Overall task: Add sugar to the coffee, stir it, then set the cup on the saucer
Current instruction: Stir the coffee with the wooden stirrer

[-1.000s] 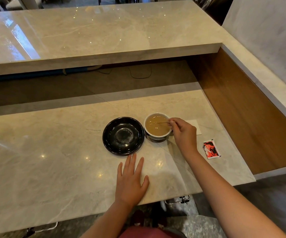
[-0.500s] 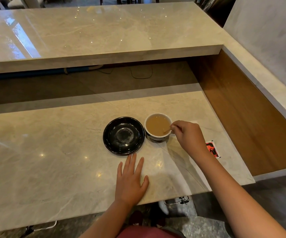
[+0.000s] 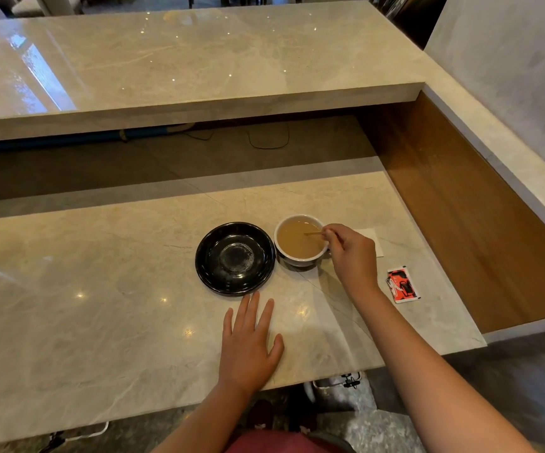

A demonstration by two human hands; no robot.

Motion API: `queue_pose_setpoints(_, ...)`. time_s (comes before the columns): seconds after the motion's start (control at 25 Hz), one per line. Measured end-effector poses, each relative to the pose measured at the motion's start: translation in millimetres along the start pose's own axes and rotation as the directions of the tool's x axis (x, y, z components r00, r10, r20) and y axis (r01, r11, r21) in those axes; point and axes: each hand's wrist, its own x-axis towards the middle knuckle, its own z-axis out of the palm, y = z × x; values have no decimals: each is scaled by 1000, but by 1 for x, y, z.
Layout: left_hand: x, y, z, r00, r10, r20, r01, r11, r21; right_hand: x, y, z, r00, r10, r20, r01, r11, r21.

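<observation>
Right hand (image 3: 353, 256) grip pinches the stirrer (image 3: 313, 234), lying near-level, tip pointing left into the cup (image 3: 300, 240).

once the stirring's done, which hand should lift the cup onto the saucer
Probably the right hand: it's at the cup, though holding the stirrer. The left hand lies flat on the counter, nearer the saucer.
</observation>
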Motion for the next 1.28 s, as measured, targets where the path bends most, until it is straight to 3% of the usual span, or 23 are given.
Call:
queue_pose_setpoints(0.16, 0, 0, 0, 1000, -1, 5, 1, 1000, 1, -1, 4, -13, 986, -154, 65, 165, 963, -214)
queue_pose_setpoints(0.32, 0, 0, 0, 1000, -1, 6, 1, 1000, 1, -1, 1, -18, 977, -154, 145, 190, 938, -289)
queue_pose_setpoints(0.4, 0, 0, 0, 1000, 0, 5, 0, 1000, 1, -1, -1, -19, 985, -93, 145, 122, 971, -206)
queue_pose_setpoints(0.56, 0, 0, 0, 1000, -6, 8, 6, 1000, 3, 2, -2, -11, 977, 144, 155, -161, 981, 105)
queue_pose_setpoints(0.76, 0, 0, 0, 1000, -5, 11, 5, 1000, 11, 6, -11, 4, 981, 175, 80, -188, 962, 200)
queue_pose_setpoints(0.92, 0, 0, 0, 1000, -4, 6, 4, 1000, -1, 11, -4, -2, 998, 50, 25, -50, 998, 28)
queue_pose_setpoints(1.08, 0, 1, 0, 1000, 0, 2, 0, 1000, 0, 9, 0, -17, 996, -56, 74, 68, 982, -174)
queue_pose_setpoints(1.28, 0, 1, -1, 1000, -6, 1, 6, 1000, -5, 4, 1, -22, 987, -54, 151, 78, 984, -159)
